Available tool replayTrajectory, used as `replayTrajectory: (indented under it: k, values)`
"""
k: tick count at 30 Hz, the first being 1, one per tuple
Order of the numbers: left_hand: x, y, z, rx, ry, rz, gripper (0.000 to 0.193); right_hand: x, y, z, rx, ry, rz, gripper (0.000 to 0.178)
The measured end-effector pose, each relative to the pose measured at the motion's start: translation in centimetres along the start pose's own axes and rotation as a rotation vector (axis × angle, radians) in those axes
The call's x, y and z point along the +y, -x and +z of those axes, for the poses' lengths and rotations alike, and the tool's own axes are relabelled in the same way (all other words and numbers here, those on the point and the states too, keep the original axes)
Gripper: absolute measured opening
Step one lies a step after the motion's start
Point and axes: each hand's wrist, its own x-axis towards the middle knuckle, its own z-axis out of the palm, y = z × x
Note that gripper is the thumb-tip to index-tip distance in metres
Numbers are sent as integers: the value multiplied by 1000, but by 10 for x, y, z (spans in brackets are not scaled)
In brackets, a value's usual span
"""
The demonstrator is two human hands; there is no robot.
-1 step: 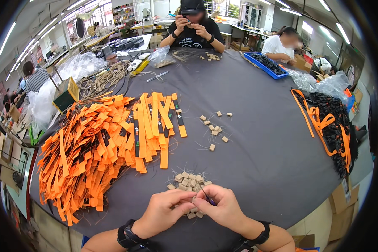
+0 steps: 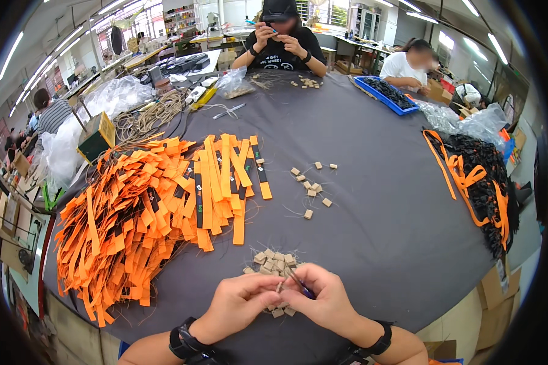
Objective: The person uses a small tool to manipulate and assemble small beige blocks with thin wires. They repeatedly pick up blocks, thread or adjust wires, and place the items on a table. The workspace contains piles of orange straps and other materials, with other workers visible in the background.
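Tan block (image 2: 279, 288), seemingly fingertip-clamped in left grip (image 2: 238, 302), dark tool (image 2: 309, 293) clasped in right grip (image 2: 324, 299)

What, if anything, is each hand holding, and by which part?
The left hand pinches a small tan block, exactly where is hidden; the right hand holds a thin metal tool by its dark blue handle.

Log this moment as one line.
left hand: holds block; right hand: holds tool; block pile: beneath hands; orange strips: heaped left
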Motion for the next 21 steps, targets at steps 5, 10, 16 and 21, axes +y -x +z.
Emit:
replayTrajectory:
  k: [5,10,16,21]
  values:
    - [-13,-7,-18,-129,732,-159,31,-13,-5,-8,211,586,-338,34]
    - [-20,-9,-21,-180,896,-167,29,-11,-1,-9,204,853,-529,38]
    - [-19,-9,-18,-201,889,-145,29,-16,-3,-2,210,930,-627,39]
    - [-17,-8,-17,-188,890,-164,29,-13,-3,-3,207,942,-634,39]
